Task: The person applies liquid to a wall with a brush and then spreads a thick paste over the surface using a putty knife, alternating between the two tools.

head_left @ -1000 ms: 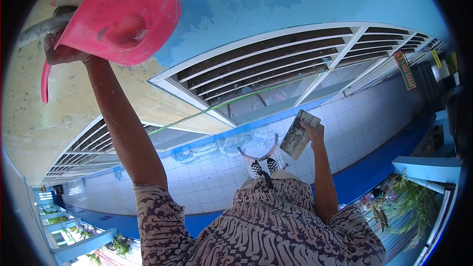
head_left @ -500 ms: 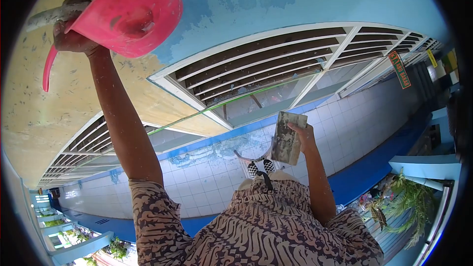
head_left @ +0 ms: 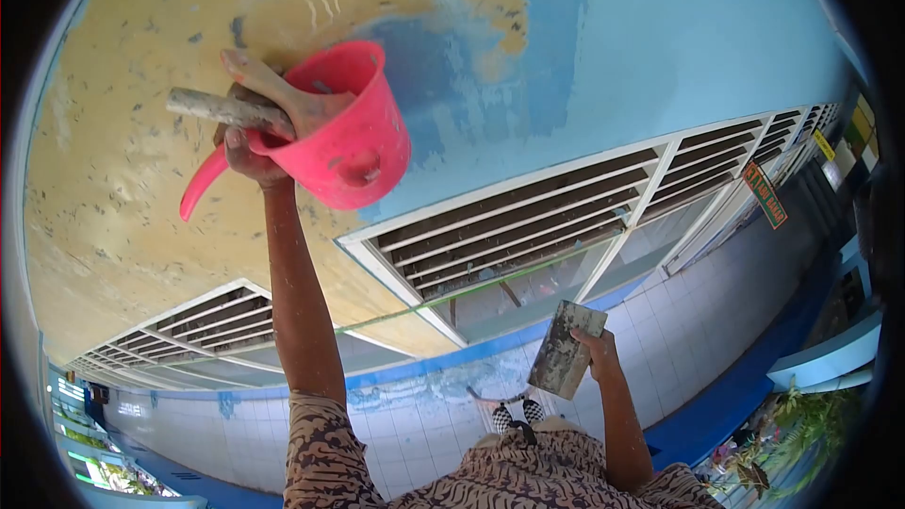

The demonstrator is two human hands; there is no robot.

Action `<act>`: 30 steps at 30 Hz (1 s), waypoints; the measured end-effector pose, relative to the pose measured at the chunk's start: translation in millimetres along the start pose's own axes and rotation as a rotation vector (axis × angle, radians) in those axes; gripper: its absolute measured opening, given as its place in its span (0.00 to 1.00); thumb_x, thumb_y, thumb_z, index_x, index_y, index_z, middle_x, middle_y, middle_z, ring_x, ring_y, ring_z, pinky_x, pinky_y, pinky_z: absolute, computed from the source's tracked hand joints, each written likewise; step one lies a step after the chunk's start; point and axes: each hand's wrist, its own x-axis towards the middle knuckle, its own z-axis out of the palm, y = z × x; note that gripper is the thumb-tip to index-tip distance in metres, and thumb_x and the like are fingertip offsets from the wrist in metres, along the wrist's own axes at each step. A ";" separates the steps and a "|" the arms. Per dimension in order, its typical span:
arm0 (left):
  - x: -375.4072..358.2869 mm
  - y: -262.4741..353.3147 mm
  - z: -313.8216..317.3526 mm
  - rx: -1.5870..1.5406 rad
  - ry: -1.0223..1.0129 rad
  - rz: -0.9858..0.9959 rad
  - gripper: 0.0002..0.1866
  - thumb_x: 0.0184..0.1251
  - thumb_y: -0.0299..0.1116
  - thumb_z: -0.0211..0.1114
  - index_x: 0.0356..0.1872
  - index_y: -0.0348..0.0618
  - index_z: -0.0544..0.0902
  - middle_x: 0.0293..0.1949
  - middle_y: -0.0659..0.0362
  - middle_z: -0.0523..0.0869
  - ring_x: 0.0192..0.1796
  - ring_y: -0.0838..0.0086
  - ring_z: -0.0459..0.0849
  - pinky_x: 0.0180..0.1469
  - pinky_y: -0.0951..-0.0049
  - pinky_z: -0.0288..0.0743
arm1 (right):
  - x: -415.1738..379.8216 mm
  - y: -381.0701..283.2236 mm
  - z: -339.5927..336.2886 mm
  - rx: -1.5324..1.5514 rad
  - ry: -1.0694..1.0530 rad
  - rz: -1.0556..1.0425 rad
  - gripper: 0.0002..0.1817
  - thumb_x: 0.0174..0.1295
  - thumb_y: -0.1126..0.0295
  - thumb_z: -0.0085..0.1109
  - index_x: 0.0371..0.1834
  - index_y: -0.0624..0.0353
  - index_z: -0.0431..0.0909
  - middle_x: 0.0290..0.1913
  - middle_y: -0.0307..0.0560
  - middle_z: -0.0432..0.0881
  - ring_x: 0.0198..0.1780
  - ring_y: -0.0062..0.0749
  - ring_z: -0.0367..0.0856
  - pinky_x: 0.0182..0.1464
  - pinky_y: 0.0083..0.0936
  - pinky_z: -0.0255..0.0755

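My left hand [head_left: 253, 153] is raised in front of the wall, closed around the handle side of a pink plastic dipper [head_left: 363, 146]. A brush-like tool with a wooden handle [head_left: 269, 85] leans into the dipper's mouth; its lower end is hidden inside. A grey, paint-smeared round stick [head_left: 212, 107] juts out to the left across my fingers. Low on the right, my right hand [head_left: 600, 353] grips a flat rectangular board [head_left: 568, 349] by its edge. Grey residue coats the board, which is tilted and held away from the wall.
The wall shows scraped yellow patches [head_left: 123, 160] beside blue paint [head_left: 660, 47]. Below run white-framed louvred windows [head_left: 528, 207] and a green cord [head_left: 471, 292]. White tiles [head_left: 405, 434] cover the lower area. A small sign [head_left: 764, 195] hangs far right, with plants [head_left: 801, 443] beneath it.
The view has tilted upward, showing more wall. In the picture, my left hand and the dipper sit further right and lower, and my right hand with the board is lower. Both grips look unchanged.
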 end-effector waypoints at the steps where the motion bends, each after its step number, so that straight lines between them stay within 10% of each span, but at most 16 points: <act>1: -1.2 -1.5 -0.1 -0.024 -0.019 -0.011 0.41 0.61 0.63 0.58 0.58 0.30 0.74 0.51 0.49 0.82 0.52 0.61 0.81 0.57 0.63 0.74 | -0.3 -0.7 0.2 0.052 -0.001 -0.031 0.18 0.57 0.76 0.71 0.52 0.66 0.82 0.43 0.48 0.88 0.40 0.35 0.88 0.44 0.34 0.83; 6: -4.5 3.0 0.5 -0.232 -0.006 -0.128 0.45 0.56 0.56 0.69 0.68 0.35 0.67 0.63 0.44 0.77 0.62 0.56 0.79 0.67 0.55 0.72 | -1.0 -12.9 11.8 0.228 0.073 -0.113 0.18 0.57 0.77 0.71 0.51 0.65 0.81 0.43 0.47 0.87 0.41 0.35 0.87 0.47 0.33 0.82; 30: 0.9 -16.8 -15.5 -0.372 -0.135 -0.128 0.44 0.61 0.55 0.68 0.71 0.34 0.66 0.64 0.46 0.78 0.63 0.57 0.78 0.68 0.57 0.71 | -48.1 -111.1 121.0 0.233 0.120 -0.580 0.28 0.53 0.72 0.77 0.57 0.66 0.77 0.47 0.45 0.84 0.47 0.31 0.83 0.53 0.30 0.76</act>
